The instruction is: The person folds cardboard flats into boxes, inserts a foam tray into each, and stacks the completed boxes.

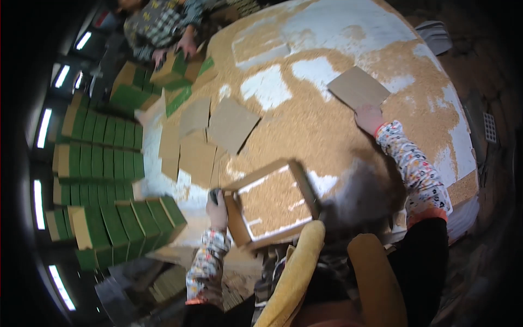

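My left hand (218, 210) is closed on the left wall of a shallow rectangular cardboard box (260, 175), held slightly tilted near the table's front edge. Inside its walls show tan crumbs and white patches, like those on the table; I cannot tell whether it has a bottom. Farther right, with my arm stretched out, my right hand (369, 118) pinches the near edge of a flat brown cardboard sheet (357, 87). Its thumb and fingertips are partly hidden. More loose cardboard sheets (231, 124) lie overlapping left of the middle.
The white table (359, 22) is strewn with tan sawdust-like crumbs. Green-and-brown boxes (103, 128) stand stacked in rows along the left. At the far left a co-worker's hands (186, 44) rest on a similar box (173, 71). A pale stack (434, 37) lies beyond the right edge.
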A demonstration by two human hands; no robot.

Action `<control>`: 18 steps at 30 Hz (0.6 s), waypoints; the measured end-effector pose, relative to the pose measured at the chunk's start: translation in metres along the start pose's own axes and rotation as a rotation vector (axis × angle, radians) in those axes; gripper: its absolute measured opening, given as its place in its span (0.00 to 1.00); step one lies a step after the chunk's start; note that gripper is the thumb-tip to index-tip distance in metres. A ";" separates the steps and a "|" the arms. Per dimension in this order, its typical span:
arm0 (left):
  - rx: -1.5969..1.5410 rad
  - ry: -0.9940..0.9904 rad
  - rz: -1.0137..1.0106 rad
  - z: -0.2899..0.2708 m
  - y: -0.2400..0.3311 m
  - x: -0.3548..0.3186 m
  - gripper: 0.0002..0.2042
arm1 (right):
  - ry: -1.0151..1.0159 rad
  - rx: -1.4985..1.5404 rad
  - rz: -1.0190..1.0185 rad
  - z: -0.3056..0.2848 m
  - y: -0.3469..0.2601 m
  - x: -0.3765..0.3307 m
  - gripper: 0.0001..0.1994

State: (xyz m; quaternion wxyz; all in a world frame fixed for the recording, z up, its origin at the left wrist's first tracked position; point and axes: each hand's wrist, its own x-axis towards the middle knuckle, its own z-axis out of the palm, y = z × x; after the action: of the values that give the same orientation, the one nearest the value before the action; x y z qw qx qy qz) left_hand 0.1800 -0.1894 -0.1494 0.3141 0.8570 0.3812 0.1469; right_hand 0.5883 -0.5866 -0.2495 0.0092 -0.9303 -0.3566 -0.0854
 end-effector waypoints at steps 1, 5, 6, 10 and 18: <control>0.008 0.055 -0.048 0.001 -0.005 0.002 0.12 | -0.101 -0.036 0.013 -0.093 -0.046 0.002 0.11; -0.098 0.067 -0.057 -0.007 -0.010 0.005 0.16 | -0.167 0.161 -0.441 -0.231 -0.211 -0.032 0.12; -0.095 0.064 -0.045 -0.005 -0.014 0.007 0.17 | -0.257 0.271 -0.433 -0.238 -0.266 -0.043 0.12; -0.319 -0.088 -0.228 -0.022 -0.016 -0.006 0.18 | -0.133 0.354 -0.951 -0.161 -0.419 -0.113 0.08; 0.720 -0.474 0.814 -0.025 0.004 -0.107 0.19 | -0.480 0.256 -0.064 -0.181 -0.382 -0.135 0.33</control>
State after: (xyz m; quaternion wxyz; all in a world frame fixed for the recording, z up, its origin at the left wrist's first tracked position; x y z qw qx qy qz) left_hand 0.0982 -0.2609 -0.1288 -0.0017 0.9964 -0.0327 -0.0783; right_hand 0.2080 -0.4057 -0.1106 0.0393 -0.9034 -0.3859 0.1828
